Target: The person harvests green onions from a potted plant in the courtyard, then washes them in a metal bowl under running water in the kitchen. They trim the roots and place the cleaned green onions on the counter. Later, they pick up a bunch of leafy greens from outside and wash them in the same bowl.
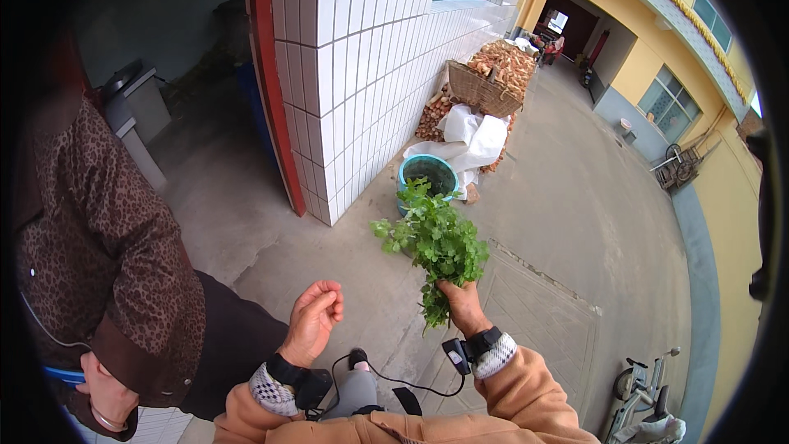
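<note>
A leafy bunch of green herbs, perhaps coriander or celery leaves (441,234), is gripped by its stems in my right hand (465,307). The leaves spread upward and partly cover a blue-rimmed bucket (402,174) on the ground behind them. My left hand (313,324) is raised to the left of the bunch, apart from it, fingers curled and thumb near the fingertips, with nothing visible in it. Black straps with small devices and a cable are on both my wrists.
Another person in a patterned jacket (142,246) stands close on my left. A tiled wall (370,74) and red doorframe (271,86) rise ahead. Beyond the bucket lie white sacks (478,135) and a wicker basket (487,89) by stacked corncobs. A scooter (641,388) stands at lower right.
</note>
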`<state>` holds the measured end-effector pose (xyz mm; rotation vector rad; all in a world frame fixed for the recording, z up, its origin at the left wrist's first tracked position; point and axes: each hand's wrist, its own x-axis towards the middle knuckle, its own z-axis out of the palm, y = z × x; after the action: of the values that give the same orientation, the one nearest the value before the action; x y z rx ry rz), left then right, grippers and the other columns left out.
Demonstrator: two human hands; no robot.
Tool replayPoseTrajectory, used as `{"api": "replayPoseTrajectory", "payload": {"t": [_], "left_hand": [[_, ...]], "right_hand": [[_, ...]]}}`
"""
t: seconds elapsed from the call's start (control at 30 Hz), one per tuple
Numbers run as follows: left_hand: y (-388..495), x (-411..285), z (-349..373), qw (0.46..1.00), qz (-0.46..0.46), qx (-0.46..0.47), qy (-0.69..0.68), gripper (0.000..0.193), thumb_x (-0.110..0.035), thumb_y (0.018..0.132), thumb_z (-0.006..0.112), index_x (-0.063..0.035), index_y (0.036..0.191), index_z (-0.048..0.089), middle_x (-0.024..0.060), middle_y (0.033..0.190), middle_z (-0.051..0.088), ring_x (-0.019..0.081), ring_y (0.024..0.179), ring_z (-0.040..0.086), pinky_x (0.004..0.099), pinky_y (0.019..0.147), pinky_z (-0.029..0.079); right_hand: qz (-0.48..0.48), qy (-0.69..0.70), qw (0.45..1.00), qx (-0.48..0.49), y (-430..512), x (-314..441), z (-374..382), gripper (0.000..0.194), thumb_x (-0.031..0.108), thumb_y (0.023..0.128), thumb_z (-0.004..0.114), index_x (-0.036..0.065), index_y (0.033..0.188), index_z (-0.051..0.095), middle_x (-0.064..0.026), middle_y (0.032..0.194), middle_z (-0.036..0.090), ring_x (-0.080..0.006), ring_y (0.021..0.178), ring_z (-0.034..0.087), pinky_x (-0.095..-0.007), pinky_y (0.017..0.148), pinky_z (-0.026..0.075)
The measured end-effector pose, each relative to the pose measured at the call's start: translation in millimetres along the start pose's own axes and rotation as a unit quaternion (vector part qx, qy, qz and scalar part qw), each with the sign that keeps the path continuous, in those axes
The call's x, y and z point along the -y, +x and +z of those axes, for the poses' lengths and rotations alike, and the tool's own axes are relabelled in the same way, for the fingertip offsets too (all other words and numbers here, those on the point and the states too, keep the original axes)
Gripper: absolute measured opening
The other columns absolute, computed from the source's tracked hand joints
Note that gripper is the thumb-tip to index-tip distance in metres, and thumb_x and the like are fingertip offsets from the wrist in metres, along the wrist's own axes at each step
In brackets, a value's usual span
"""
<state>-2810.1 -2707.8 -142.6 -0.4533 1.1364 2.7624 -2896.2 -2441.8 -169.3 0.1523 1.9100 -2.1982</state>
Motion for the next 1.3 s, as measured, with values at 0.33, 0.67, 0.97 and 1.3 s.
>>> {"api": "replayPoseTrajectory", "payload": {"t": [0.33,0.67,0.97,1.3], "left_hand": [[149.7,-165.9,2.7,0.978,0.134,-0.107,-0.116,0.01,-0.009,0.088,0.051,-0.0081,0.098,0.054,-0.0002,0.084,0.052,0.0088,0.072,0.047,0.0222,0.065,0.04],[262.7,-268.6,-59.3,0.904,0.298,-0.263,-0.156,0.009,-0.008,0.087,0.053,-0.0087,0.095,0.058,-0.0002,0.083,0.054,0.0097,0.072,0.049,0.0233,0.064,0.041],[291.4,-382.9,-246.5,0.785,0.447,-0.362,-0.23,0.011,-0.006,0.085,0.055,-0.0072,0.095,0.059,0.0013,0.08,0.056,0.0101,0.069,0.05,0.0237,0.06,0.042],[370.7,-590.8,-378.8,0.808,0.408,-0.357,-0.232,0.011,-0.008,0.084,0.055,-0.0079,0.095,0.057,0.0001,0.078,0.056,0.0086,0.065,0.051,0.0208,0.057,0.04]], "right_hand": [[0.082,0.024,0.979,0.185,216.4,86.2,159.8,0.027,-0.003,0.079,0.056,0.002,0.106,0.056,-0.0037,0.096,0.06,-0.0152,0.081,0.058,-0.0288,0.068,0.05],[0.175,0.021,0.897,0.406,420.7,60.1,357.3,0.013,0.0,0.08,0.058,0.0,0.093,0.058,-0.0034,0.081,0.061,-0.0134,0.066,0.057,-0.0279,0.056,0.047],[0.205,-0.034,0.874,0.439,497.9,-21.9,669.6,0.012,0.003,0.076,0.064,-0.006,0.078,0.055,-0.0081,0.076,0.059,-0.015,0.061,0.055,-0.0281,0.053,0.047],[0.168,-0.002,0.913,0.372,650.7,20.8,902.5,0.008,0.003,0.077,0.063,-0.004,0.08,0.06,-0.0062,0.073,0.06,-0.0137,0.06,0.055,-0.0281,0.05,0.045]]}}
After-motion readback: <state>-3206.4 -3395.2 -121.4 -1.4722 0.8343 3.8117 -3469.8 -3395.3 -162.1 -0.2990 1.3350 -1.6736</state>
